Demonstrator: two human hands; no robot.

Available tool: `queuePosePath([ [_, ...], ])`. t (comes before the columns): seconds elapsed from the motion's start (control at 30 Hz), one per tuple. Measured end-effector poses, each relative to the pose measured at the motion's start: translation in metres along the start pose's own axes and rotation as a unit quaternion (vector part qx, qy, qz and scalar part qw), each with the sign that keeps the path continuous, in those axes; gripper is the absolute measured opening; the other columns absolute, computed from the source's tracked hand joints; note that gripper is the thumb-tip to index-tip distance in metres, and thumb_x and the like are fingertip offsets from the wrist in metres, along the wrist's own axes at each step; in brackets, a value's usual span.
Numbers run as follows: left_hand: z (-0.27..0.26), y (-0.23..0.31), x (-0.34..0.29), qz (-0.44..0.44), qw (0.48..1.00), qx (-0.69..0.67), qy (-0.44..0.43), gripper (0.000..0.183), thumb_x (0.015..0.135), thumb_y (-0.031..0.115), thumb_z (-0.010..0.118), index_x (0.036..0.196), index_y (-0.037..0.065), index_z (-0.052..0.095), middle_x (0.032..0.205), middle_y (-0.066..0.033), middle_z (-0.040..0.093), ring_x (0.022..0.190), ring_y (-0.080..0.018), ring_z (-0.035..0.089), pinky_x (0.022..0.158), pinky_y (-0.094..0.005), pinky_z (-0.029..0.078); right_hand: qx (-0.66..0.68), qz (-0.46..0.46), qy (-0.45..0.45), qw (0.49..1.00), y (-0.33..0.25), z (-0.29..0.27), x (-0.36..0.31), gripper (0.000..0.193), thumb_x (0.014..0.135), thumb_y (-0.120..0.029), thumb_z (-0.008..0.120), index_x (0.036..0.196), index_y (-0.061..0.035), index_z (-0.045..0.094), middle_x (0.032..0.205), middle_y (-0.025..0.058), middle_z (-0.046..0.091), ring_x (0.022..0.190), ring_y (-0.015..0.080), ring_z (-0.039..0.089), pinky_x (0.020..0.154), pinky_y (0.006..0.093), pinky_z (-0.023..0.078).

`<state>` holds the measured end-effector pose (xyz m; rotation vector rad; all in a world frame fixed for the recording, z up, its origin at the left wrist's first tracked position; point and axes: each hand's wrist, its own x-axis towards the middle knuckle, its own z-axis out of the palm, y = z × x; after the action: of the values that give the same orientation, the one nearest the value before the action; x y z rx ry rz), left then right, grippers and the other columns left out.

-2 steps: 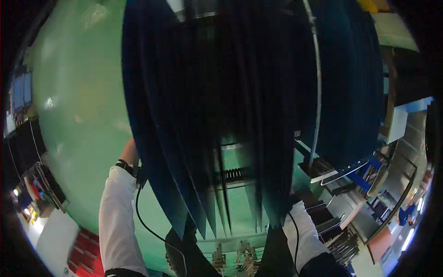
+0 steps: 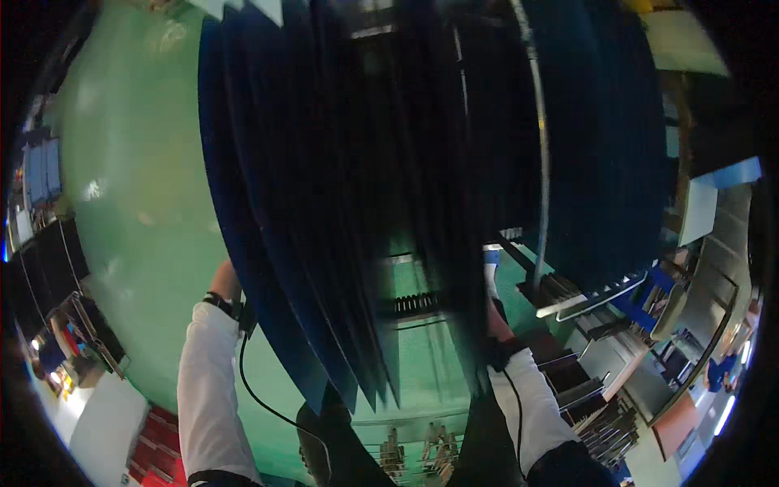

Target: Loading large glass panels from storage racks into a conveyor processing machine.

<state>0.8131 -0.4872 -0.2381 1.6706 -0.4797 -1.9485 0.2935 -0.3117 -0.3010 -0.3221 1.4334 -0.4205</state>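
Note:
A row of large dark blue, nearly black sheets (image 2: 308, 203) hangs close in front of me, their pointed lower corners fanning out above my legs. My left hand (image 2: 228, 280) is at the outer edge of the leftmost sheet; its fingers are hidden behind it. Lower right, my right hand (image 2: 497, 323) reaches up beside the right-hand sheets of the row, with its fingers mostly covered. What either hand grips cannot be made out. Each wrist wears a black strap with a cable, below which come white sleeves.
Right of the row runs an upright metal rod (image 2: 539, 162), with a further block of dark sheets (image 2: 604, 162) beyond it. A dark slotted strip (image 2: 415, 304) shows between the sheets. Green floor (image 2: 138, 219) spreads left; red bins (image 2: 158, 442) stand lower left. Racks and benches line the right.
The right-hand sheets and the rod have shifted a little left in view. More of my right hand and wrist shows now. My left hand appears slightly lower.

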Motion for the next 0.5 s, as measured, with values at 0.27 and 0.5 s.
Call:
queuePosePath([
  [0.27,0.013,-0.02,-0.134,-0.063,0.994,-0.011,0.088,0.053,0.097,0.025,0.052,0.144,0.004,0.036,0.137,-0.0138,0.051,0.122,-0.0289,0.052,0.094,-0.0395,0.043,-0.341,-0.16,0.001,0.926,0.038,-0.03,-0.055,0.041,0.093,-0.026,0.06,0.126,-0.0015,0.057,0.114,0.0221,0.064,0.108,0.0313,0.061,0.09,0.0374,0.047],
  [0.5,0.151,0.011,-0.239,-0.015,0.967,0.042,0.251,0.051,0.094,0.027,0.059,0.136,0.001,0.046,0.125,-0.0122,0.058,0.11,-0.0237,0.058,0.092,-0.0369,0.045,-0.351,-0.188,-0.12,0.91,-0.072,-0.064,-0.152,0.034,0.092,-0.029,0.059,0.11,-0.0016,0.067,0.107,0.0172,0.068,0.096,0.0294,0.066,0.084,0.0366,0.05],
])
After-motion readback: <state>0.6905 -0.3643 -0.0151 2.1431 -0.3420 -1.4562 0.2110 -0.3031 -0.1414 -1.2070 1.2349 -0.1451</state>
